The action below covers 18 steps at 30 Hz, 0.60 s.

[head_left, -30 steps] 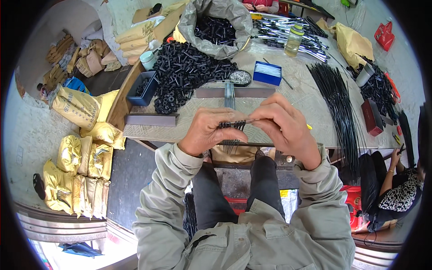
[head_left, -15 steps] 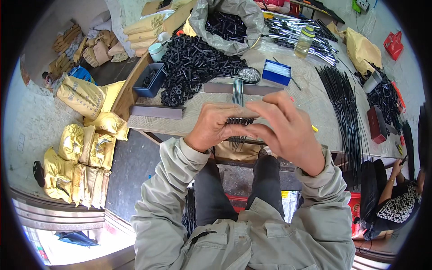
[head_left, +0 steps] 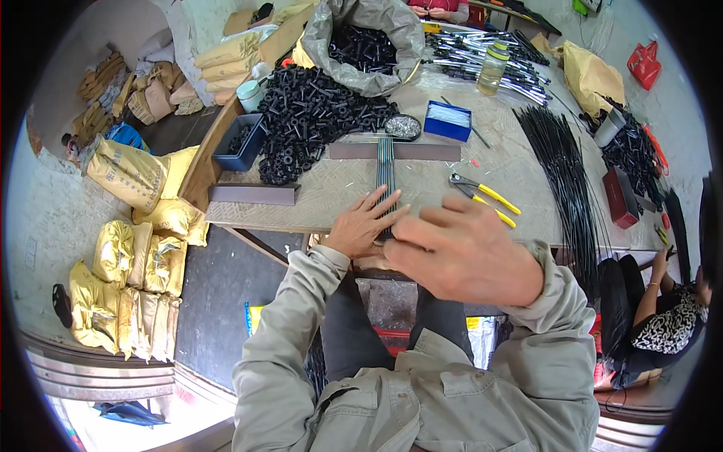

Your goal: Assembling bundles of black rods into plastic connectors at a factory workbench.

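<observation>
A narrow row of thin dark rods (head_left: 385, 162) lies side by side, pointing away from me over the near table edge. My left hand (head_left: 365, 224) rests flat across them with its fingers spread. Beside it, at the near ends of the rods, my right hand (head_left: 456, 252) is closed with curled fingers; what they hold, if anything, is hidden. The far part of the rods crosses a grey-brown bar (head_left: 429, 152). Right of the rods lie cutting pliers (head_left: 489, 197) with yellow handles. A round black dish (head_left: 404, 127) of small shiny pieces stands beyond the bar.
Small black parts (head_left: 301, 113) are heaped at the left, beside a blue-grey bin (head_left: 242, 143) and an open grey sack (head_left: 320, 56). A blue box (head_left: 449, 129) and a bottle (head_left: 493, 69) stand farther back. Long black rods (head_left: 561, 169) hang over the edge; a person (head_left: 663, 331) sits right.
Both hands have come down from above the table edge, where they held a row of black coil-like pieces. My left hand now lies flat on the rods. The yellow-handled pliers have come into view.
</observation>
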Each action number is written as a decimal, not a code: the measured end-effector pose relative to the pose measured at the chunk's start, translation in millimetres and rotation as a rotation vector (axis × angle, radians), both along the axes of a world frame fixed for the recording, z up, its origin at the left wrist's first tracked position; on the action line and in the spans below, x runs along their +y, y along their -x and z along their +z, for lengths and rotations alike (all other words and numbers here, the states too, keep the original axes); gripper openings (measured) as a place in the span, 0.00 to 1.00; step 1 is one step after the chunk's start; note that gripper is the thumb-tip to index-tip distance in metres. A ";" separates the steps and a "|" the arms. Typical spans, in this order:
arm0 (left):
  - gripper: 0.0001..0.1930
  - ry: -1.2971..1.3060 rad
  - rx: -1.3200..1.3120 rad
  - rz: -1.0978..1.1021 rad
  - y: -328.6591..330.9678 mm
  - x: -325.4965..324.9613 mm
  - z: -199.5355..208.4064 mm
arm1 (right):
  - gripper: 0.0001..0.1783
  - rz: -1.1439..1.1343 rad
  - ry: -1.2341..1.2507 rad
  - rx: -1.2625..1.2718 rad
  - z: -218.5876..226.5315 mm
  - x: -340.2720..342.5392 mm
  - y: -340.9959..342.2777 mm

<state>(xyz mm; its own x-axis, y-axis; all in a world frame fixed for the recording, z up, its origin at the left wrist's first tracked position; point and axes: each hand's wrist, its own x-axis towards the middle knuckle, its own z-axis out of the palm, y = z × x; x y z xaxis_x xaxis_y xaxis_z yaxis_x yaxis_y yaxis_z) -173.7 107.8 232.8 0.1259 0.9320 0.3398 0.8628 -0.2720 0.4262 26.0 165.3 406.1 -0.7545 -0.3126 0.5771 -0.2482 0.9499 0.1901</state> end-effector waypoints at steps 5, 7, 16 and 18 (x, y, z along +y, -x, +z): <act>0.31 -0.272 0.411 0.123 -21.3 1.8 -7.4 | 0.11 0.064 0.010 -0.271 4.4 -12.8 -49.3; 0.26 -0.329 0.385 0.140 -31.7 -6.7 -6.1 | 0.14 0.178 0.044 -0.289 13.4 -11.4 -76.7; 0.15 -0.388 0.057 0.115 -70.6 -71.8 65.6 | 0.12 0.494 0.348 -0.244 32.6 20.4 -342.8; 0.18 -0.400 0.307 0.145 -32.8 -58.0 85.8 | 0.14 -0.236 0.426 0.283 -44.2 -10.0 -286.3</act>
<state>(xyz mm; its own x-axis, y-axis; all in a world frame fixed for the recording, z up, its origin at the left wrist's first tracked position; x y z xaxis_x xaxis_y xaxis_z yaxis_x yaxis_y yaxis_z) -140.9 49.8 318.6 0.1550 0.7519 0.6408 0.9725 -0.2301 0.0348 312.2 155.3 362.0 -0.5733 0.1506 0.8054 -0.0148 0.9809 -0.1940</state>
